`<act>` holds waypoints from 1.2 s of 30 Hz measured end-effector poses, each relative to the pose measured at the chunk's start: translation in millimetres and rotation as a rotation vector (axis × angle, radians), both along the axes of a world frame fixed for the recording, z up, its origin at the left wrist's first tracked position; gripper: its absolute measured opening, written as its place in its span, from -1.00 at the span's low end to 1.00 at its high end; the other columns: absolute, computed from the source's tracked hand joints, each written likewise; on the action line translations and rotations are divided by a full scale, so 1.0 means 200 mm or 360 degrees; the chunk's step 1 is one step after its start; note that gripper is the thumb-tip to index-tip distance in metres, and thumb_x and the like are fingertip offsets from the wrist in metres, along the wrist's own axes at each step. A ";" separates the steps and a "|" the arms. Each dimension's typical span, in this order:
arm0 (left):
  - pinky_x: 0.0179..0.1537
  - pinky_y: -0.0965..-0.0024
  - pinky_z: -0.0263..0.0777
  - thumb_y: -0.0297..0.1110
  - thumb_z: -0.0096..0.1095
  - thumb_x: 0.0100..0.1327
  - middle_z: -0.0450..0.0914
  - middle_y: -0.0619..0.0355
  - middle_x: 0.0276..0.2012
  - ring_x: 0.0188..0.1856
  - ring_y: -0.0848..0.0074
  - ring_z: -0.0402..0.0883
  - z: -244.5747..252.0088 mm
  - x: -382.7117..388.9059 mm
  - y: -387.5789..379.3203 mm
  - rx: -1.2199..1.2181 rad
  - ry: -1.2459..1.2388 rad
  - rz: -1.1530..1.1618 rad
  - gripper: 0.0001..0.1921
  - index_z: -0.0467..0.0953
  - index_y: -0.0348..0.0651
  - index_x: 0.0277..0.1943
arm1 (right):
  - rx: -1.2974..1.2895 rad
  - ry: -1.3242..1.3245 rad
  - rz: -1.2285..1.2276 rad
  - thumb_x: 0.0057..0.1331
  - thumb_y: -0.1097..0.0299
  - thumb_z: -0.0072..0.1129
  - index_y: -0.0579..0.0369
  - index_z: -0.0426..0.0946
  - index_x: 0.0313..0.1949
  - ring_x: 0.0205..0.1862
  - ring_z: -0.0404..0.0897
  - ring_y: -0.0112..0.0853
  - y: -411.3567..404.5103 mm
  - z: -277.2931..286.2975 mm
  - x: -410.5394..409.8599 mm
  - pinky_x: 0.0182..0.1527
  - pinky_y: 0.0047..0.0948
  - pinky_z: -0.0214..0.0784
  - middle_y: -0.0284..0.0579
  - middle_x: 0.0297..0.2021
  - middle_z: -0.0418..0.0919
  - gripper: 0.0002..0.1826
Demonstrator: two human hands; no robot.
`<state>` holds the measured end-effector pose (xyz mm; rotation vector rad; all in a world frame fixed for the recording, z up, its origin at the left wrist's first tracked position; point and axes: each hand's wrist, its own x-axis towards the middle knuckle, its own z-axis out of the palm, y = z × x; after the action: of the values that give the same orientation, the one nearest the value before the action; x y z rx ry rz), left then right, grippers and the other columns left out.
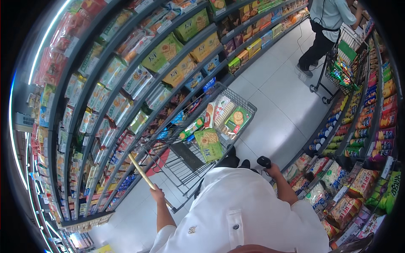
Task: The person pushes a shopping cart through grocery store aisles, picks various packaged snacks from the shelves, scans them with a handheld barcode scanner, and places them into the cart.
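Note:
My left hand (pixel 157 192) is closed around the pale yellow handle bar (pixel 140 170) of a wire shopping cart (pixel 250 104). In my right hand (pixel 272 170) is a black handheld device (pixel 264 162), held beside the cart; it looks like a barcode scanner. The cart's basket holds a green cracker pack (pixel 208 145), a green box with a round biscuit picture (pixel 237 119), a long pack of pale biscuits (pixel 224 110), a red and white pack (pixel 209 114) and a green-orange pack (pixel 191 128). A dark panel (pixel 187 156) lies at the cart's near end.
Shelves of packaged biscuits (pixel 164 52) run along the left. At the right stand shelves with snack canisters (pixel 360 132) and bagged snacks (pixel 345 210). Farther up the tiled aisle (pixel 269 95), another person (pixel 326 25) stands by a second cart (pixel 348 53) with goods in it.

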<state>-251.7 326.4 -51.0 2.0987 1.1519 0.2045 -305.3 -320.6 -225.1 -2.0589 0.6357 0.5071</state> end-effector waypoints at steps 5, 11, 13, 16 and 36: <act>-0.74 0.42 0.27 0.03 -0.01 0.38 0.43 0.10 -0.62 -0.71 0.50 0.40 0.01 -0.01 -0.05 0.0000 0.0072 0.0038 -0.58 0.27 -0.25 -0.16 | -0.0037 0.0184 0.0106 -0.05 0.11 0.41 0.11 0.59 -0.15 -0.12 0.61 -0.05 0.03 -0.02 0.06 -0.03 -0.18 0.42 0.10 -0.24 0.64 -0.50; -0.75 0.46 0.24 0.01 -0.02 0.39 0.42 0.12 -0.63 -0.72 0.53 0.38 0.05 0.02 -0.10 0.0053 0.0054 0.0040 -0.60 0.28 -0.23 -0.16 | 0.0031 0.0231 0.0140 -0.04 0.08 0.40 0.09 0.58 -0.12 -0.09 0.59 -0.05 0.05 0.03 0.19 -0.01 -0.18 0.42 0.08 -0.20 0.64 -0.48; -0.76 0.47 0.23 0.00 -0.03 0.39 0.42 0.13 -0.64 -0.73 0.54 0.38 0.05 0.06 -0.10 0.0048 0.0005 0.0030 -0.61 0.29 -0.23 -0.16 | 0.0001 0.0237 0.0168 -0.03 0.12 0.40 0.10 0.58 -0.11 -0.11 0.61 -0.09 0.09 0.09 0.26 -0.02 -0.20 0.42 0.08 -0.21 0.64 -0.50; -0.70 0.46 0.28 0.00 -0.04 0.40 0.43 0.12 -0.61 -0.69 0.55 0.40 0.08 0.11 -0.12 0.0036 0.0127 0.0097 -0.61 0.30 -0.24 -0.17 | -0.0020 0.0220 0.0188 -0.01 0.15 0.41 0.09 0.58 -0.08 -0.13 0.63 -0.14 0.06 0.13 0.36 -0.03 -0.22 0.42 0.08 -0.21 0.64 -0.50; -0.50 0.23 0.32 0.01 -0.04 0.40 0.45 0.06 -0.61 -0.57 0.34 0.47 -0.04 0.42 -0.14 0.0374 0.0225 0.0040 -0.56 0.38 -0.31 -0.18 | -0.0170 0.0088 0.0246 0.08 0.04 0.30 0.03 0.55 -0.09 -0.05 0.57 -0.06 -0.07 0.37 1.30 0.00 -0.20 0.41 0.05 -0.12 0.60 -0.53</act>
<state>-166.8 298.1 -59.0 2.3362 1.2908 0.2149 -44.5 -335.3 -151.0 -2.2127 0.5487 0.6333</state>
